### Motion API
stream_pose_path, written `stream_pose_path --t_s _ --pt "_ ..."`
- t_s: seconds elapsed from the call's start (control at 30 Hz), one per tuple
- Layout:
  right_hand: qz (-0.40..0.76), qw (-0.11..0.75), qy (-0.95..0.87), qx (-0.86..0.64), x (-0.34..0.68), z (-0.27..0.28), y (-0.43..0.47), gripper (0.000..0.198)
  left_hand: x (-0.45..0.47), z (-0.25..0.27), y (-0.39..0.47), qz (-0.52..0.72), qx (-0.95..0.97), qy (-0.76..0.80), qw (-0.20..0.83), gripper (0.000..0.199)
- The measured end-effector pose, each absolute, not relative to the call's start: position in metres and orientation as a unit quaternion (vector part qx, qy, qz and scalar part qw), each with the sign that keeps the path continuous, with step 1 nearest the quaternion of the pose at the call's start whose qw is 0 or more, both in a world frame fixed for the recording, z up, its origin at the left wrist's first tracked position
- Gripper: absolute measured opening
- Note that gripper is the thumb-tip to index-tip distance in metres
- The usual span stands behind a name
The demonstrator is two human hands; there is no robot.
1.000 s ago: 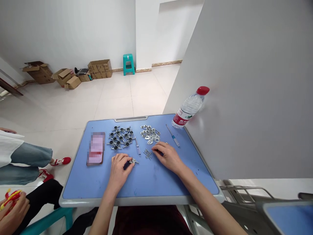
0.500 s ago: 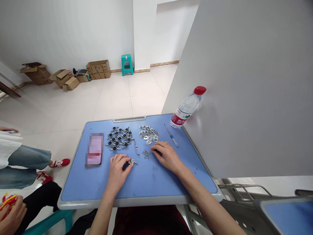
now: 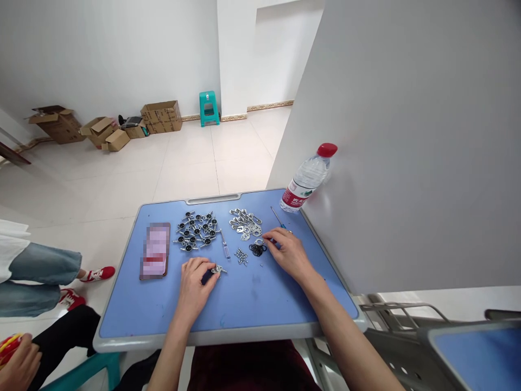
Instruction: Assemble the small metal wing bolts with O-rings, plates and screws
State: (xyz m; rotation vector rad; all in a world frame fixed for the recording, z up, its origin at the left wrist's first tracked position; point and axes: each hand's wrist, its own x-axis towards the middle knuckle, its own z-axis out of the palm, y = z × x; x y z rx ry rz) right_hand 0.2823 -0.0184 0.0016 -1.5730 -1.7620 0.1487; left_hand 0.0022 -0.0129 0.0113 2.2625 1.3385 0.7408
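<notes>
My left hand (image 3: pixel 194 288) rests on the blue table and pinches a small silver metal fitting (image 3: pixel 218 270) between thumb and fingers. To the right, my right hand (image 3: pixel 290 254) has its fingertips on a flat metal plate (image 3: pixel 259 242) with a hole. Black rubber rings (image 3: pixel 257 250) lie just below that plate. Small screws (image 3: pixel 241 257) are heaped between the two hands. Farther back sits a pile of flat metal plates and long metal pieces (image 3: pixel 245 222). Several metal fittings with black round centres (image 3: pixel 197 231) are grouped at the left, beside a clear-handled screwdriver (image 3: pixel 225 247).
A phone (image 3: pixel 155 251) lies at the table's left. A second screwdriver (image 3: pixel 277 216) is partly behind my right hand. A water bottle (image 3: pixel 308 179) stands at the back right by a grey panel (image 3: pixel 407 152). Another person's hand (image 3: pixel 22 361) is at lower left.
My right hand has moved slightly up and right, uncovering the black rings and bringing its fingertips to a metal plate. My left hand still holds the fitting in place.
</notes>
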Motion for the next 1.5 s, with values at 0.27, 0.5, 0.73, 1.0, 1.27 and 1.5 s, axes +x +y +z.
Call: stream_pose_path --t_s 0.27,0.5,0.73,1.0,1.27,1.5 --pt "0.056 0.359 -0.692 -0.624 0.283 -0.001 -0.018 0.017 0.002 0.01 -0.013 0.268 0.809 0.483 0.199 0.008" --pt "0.068 0.35 -0.69 -0.63 0.284 0.0 -0.019 0.015 0.0 0.008 -0.011 0.266 0.803 0.485 0.222 0.009" --pt "0.059 0.383 -0.684 -0.618 0.283 0.004 -0.02 0.016 -0.001 0.013 -0.009 0.261 0.797 0.49 0.238 0.012" --pt "-0.006 0.329 -0.838 -0.435 0.23 0.017 -0.024 0.019 0.001 0.017 -0.008 0.246 0.794 0.493 0.256 0.014" --pt "-0.116 0.217 -0.91 -0.335 0.197 0.013 -0.009 0.022 0.001 0.017 -0.008 0.229 0.804 0.49 0.246 0.014" --pt "-0.138 0.26 -0.901 -0.319 0.195 0.003 -0.008 0.026 0.001 0.015 -0.01 0.221 0.813 0.488 0.228 0.007"
